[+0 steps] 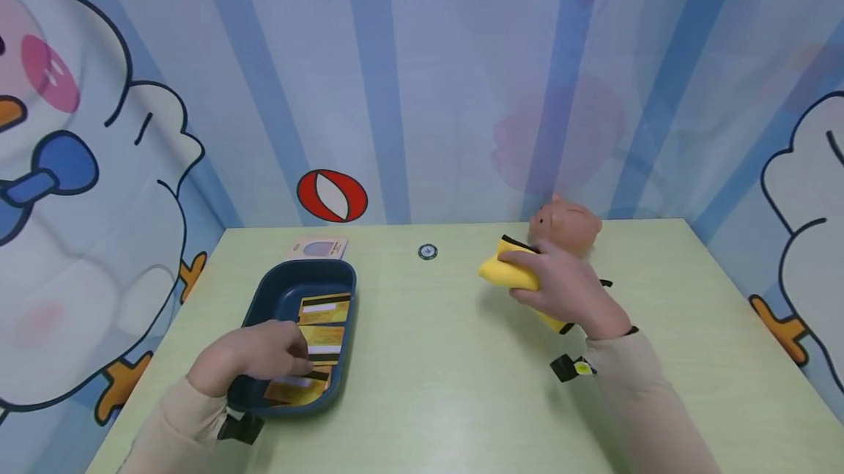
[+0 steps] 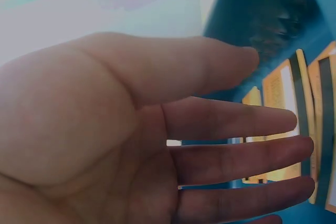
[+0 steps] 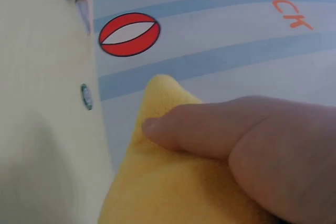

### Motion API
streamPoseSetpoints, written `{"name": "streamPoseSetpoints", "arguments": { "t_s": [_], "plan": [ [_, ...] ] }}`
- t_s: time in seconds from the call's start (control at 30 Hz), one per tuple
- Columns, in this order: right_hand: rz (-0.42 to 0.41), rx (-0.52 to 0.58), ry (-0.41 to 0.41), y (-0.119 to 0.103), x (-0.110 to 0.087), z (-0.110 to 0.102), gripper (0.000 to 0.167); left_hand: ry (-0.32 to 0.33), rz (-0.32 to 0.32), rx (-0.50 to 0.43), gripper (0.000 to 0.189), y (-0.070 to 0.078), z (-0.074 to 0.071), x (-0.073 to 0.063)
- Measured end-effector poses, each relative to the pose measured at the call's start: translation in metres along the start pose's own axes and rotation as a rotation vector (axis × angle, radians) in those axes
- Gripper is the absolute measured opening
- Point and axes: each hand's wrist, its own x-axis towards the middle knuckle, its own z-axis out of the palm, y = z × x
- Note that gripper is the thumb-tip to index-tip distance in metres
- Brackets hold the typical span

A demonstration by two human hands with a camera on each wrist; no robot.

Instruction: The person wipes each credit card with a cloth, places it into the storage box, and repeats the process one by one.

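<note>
My left hand (image 1: 264,349) reaches into a dark blue tray (image 1: 267,291), over several gold bank cards (image 1: 323,335) with black stripes. In the left wrist view its thumb stands apart from the nearly straight fingers (image 2: 236,163), whose tips are right at the cards. Nothing shows between thumb and fingers. My right hand (image 1: 570,283) grips a folded yellow cloth (image 1: 511,272) with black edging, held above the table. The right wrist view shows the thumb pressed on the yellow cloth (image 3: 163,177); the hand hides part of it.
A pink pig figure (image 1: 567,225) sits at the back edge, just beyond the right hand. A round chip (image 1: 427,251) lies at the back middle. Behind the tray lies a pale pink card (image 1: 319,247). A printed curtain (image 1: 435,93) hangs behind the table (image 1: 435,386).
</note>
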Motion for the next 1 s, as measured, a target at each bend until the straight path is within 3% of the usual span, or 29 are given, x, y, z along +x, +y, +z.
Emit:
{"name": "streamPoseSetpoints", "arguments": {
  "t_s": [0.37,0.5,0.67,0.87,1.0],
  "plan": [
    [0.100,0.030,-0.232,0.017,0.004,0.029,0.054,0.007,0.044,0.050,0.031,0.009,-0.013,0.001],
    [0.047,0.036,-0.279,0.021,0.001,0.033,0.053,0.014,0.048,0.082,0.032,0.015,-0.019,0.004],
    [-0.055,0.033,-0.281,0.024,-0.004,0.036,0.054,0.037,0.081,0.089,0.034,0.021,-0.028,0.004],
    [-0.146,0.042,-0.275,0.026,-0.008,0.039,0.057,0.141,0.149,0.079,0.036,0.018,-0.040,0.010],
    [-0.142,0.059,-0.240,0.031,-0.008,0.029,0.061,0.316,0.172,0.045,0.044,0.010,-0.051,0.024]
  ]
}}
